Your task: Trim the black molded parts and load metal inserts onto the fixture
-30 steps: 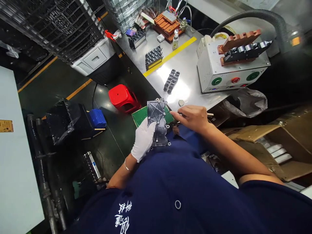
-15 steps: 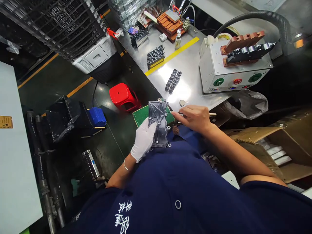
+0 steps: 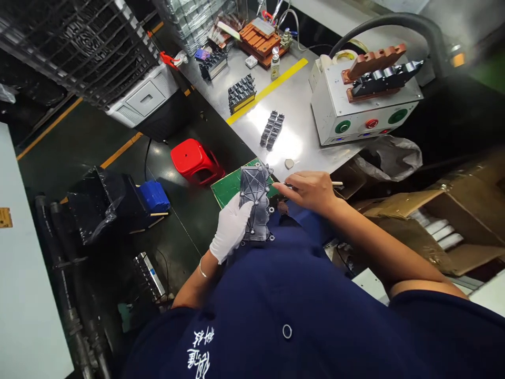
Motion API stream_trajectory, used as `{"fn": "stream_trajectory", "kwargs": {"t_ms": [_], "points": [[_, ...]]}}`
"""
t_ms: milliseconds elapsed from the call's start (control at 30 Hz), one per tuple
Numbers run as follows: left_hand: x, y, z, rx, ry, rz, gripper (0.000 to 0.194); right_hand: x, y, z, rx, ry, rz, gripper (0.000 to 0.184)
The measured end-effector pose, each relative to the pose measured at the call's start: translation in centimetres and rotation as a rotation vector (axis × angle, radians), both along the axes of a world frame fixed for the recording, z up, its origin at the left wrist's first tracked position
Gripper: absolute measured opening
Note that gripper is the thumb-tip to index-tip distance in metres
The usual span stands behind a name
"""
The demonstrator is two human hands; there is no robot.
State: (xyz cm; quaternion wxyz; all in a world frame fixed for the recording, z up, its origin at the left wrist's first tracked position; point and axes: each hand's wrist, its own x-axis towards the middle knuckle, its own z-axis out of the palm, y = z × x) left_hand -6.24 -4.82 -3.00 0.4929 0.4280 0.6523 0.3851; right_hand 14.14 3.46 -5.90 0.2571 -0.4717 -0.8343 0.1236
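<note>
In a white glove, my left hand (image 3: 230, 227) is closed around the lower left side of a grey metal casting (image 3: 254, 181), its thumb lying on the ribbed face. The casting has cross ribs and small round bosses along its scalloped right edge. My right hand (image 3: 310, 192) is bare and closed on a thin tool with a pale handle (image 3: 336, 183) whose end sticks out behind the fist. The front of that tool points at the casting's upper right edge; whether it touches I cannot tell. Beneath the casting lies a green board (image 3: 225, 190).
On the metal bench (image 3: 300, 100) are black ribbed parts (image 3: 272, 130), a small pale piece (image 3: 289, 163), a bottle (image 3: 275, 64) and a white control box (image 3: 366, 113) with buttons. A red stool (image 3: 193, 158) stands to the left, an open carton (image 3: 445, 226) at right.
The whole view has tilted and shifted slightly, so the bench appears further left. My right hand with the tool is a little closer to the casting. Both holds are the same.
</note>
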Motion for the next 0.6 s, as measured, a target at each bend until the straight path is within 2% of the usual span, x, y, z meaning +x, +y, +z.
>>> {"fn": "stream_trajectory", "kwargs": {"t_ms": [100, 233, 333, 400, 467, 600], "points": [[0.6, 0.2, 0.1, -0.010, 0.009, -0.039, 0.031, 0.8, -0.8, 0.0, -0.181, 0.236, -0.075, 0.052], [2.5, 0.6, 0.2, 0.002, 0.051, -0.070, 0.031, 1.4, -1.7, -0.5, -0.497, 0.535, -0.229, 0.047], [4.5, 0.8, 0.0, 0.003, 0.063, -0.072, 0.031, 1.6, -2.1, -1.1, -0.762, 0.688, -0.210, 0.050], [5.9, 1.2, -0.1, 0.000, 0.049, -0.063, 0.031, 2.2, -2.1, -1.4, -0.887, 0.796, -0.199, 0.053], [7.5, 1.8, -0.3, -0.004, 0.010, -0.064, 0.031, 3.3, -2.1, -1.7, -0.948, 0.910, -0.236, 0.057], [11.5, 3.6, -0.8, -0.012, -0.092, -0.121, 0.032, 7.4, -1.8, -1.9, -0.953, 1.069, -0.313, 0.066]]}}
